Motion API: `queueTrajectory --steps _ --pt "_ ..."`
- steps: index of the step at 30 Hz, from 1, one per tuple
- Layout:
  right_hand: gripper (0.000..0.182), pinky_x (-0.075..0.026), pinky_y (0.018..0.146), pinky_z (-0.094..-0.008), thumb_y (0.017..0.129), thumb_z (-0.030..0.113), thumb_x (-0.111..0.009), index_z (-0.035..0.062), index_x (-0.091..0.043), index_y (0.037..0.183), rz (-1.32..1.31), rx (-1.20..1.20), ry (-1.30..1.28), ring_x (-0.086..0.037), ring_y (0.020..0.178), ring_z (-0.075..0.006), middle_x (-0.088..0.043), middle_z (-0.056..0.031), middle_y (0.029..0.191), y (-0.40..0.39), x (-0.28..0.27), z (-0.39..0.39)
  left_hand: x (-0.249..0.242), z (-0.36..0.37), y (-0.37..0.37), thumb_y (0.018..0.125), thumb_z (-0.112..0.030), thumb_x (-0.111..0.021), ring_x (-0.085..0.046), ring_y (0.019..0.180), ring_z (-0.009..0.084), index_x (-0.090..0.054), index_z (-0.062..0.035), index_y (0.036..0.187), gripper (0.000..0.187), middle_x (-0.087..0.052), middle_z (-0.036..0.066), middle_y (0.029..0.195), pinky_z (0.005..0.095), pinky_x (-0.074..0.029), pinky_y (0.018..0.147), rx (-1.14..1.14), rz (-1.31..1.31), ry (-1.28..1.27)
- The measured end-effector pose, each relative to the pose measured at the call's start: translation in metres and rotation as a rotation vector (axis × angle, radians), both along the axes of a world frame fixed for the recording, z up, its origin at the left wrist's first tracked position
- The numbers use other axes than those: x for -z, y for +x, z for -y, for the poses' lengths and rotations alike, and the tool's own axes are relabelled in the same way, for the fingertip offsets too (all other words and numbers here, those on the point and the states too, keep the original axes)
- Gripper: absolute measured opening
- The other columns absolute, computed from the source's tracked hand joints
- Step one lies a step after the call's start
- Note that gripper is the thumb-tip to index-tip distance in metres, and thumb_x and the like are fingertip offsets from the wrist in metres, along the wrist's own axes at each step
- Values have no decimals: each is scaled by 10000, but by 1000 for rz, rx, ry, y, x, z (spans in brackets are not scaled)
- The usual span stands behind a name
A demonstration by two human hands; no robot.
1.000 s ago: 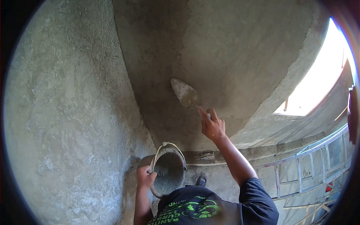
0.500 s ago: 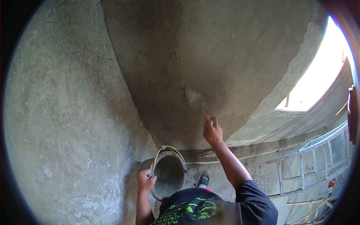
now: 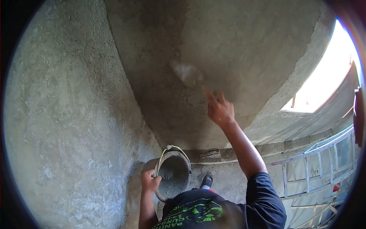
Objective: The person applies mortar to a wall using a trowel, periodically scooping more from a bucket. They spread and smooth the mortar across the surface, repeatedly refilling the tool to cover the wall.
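Note:
My right hand (image 3: 221,109) is raised in front of the plastered wall (image 3: 236,49), fingers closed around the handle of a trowel. Blurred by motion, the pale trowel blade (image 3: 187,73) overlaps the wall's damp, darker patch. Low at the left, my left hand (image 3: 151,181) grips the rim and handle side of a bucket (image 3: 189,173), which tilts toward me. Grey wet mortar (image 3: 172,183) lies inside it. A light-coloured bucket handle (image 3: 176,148) arches over the top.
A rough side wall (image 3: 68,126) rises close on the left and meets the front wall at a corner. To the right are a bright window opening (image 3: 324,84) and a metal ladder-like frame (image 3: 307,171). My shoe (image 3: 207,181) shows on the floor.
My right hand has moved up with the trowel, and the blade has gone up and left across the wall. The bucket and my left hand have shifted slightly right.

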State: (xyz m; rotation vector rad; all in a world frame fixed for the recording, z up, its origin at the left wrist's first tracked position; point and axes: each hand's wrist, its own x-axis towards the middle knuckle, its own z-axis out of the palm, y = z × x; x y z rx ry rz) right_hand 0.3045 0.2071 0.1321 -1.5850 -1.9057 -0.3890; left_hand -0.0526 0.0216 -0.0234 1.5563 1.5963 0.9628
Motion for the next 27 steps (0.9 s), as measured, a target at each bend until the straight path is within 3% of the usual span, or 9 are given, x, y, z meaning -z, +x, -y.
queueTrajectory --steps 4,7,8,11,15,18,23,24,27 --pt "684 -571 621 -512 885 159 -623 372 -419 1503 152 -33 -290 -700 786 -372 -559 -173 1206 19 81 33 -2 2 -1 636 -113 -654 -389 443 159 -471 5 574 226 -427 133 486 392 -330 455 -6 -21 11" --pt "659 -581 610 -479 877 162 -629 357 -462 1485 65 -85 -213 -701 783 -366 -566 -172 1181 26 120 59 -5 3 -1 640 -113 -654 -404 433 169 -479 3 575 220 -433 134 483 394 -338 456 -26 -29 -10" --pt "642 -579 590 -448 864 148 -646 316 -505 1466 15 -80 -149 -696 789 -347 -568 -167 1142 25 126 60 -8 3 2 631 -91 -641 -365 484 86 -433 -7 554 237 -376 45 477 357 -287 450 -48 9 2" --pt "580 -563 578 -444 873 123 -679 264 -560 1423 -128 -54 86 -678 792 -320 -585 -105 1105 10 110 46 -3 2 5 632 -92 -650 -373 484 84 -443 -5 560 236 -383 43 478 353 -290 451 -60 3 -17" --pt "588 -560 596 -441 852 112 -692 243 -569 1412 -237 -16 180 -675 820 -329 -584 -127 1130 -7 82 4 -6 4 11 634 -95 -661 -377 488 77 -451 -5 566 238 -395 34 482 346 -290 450 -43 -43 -64" --pt "627 -569 623 -465 852 125 -683 278 -532 1442 -325 -2 174 -678 827 -358 -576 -152 1176 -14 73 -8 9 4 10 651 -112 -673 -428 443 144 -507 7 591 213 -452 127 485 376 -348 456 -10 -52 -66" --pt "712 -582 685 -503 885 181 -634 394 -388 1518 47 71 -264 -696 909 -369 -551 -161 1230 15 146 14 4 9 11 653 -111 -671 -416 472 120 -481 -6 585 227 -439 80 484 368 -346 460 10 -21 -99" --pt "712 -582 685 -503 885 181 -634 394 -388 1518 17 84 -261 -696 909 -369 -551 -161 1230 17 155 26 6 8 12 655 -108 -666 -408 486 104 -470 -14 577 231 -422 56 486 364 -342 461 7 84 -87" --pt "643 -580 657 -484 876 137 -652 331 -487 1467 40 49 -296 -690 837 -363 -568 -156 1219 19 161 47 8 7 7 655 -105 -662 -396 489 98 -466 -13 578 230 -413 51 488 360 -336 461 4 -15 -85"
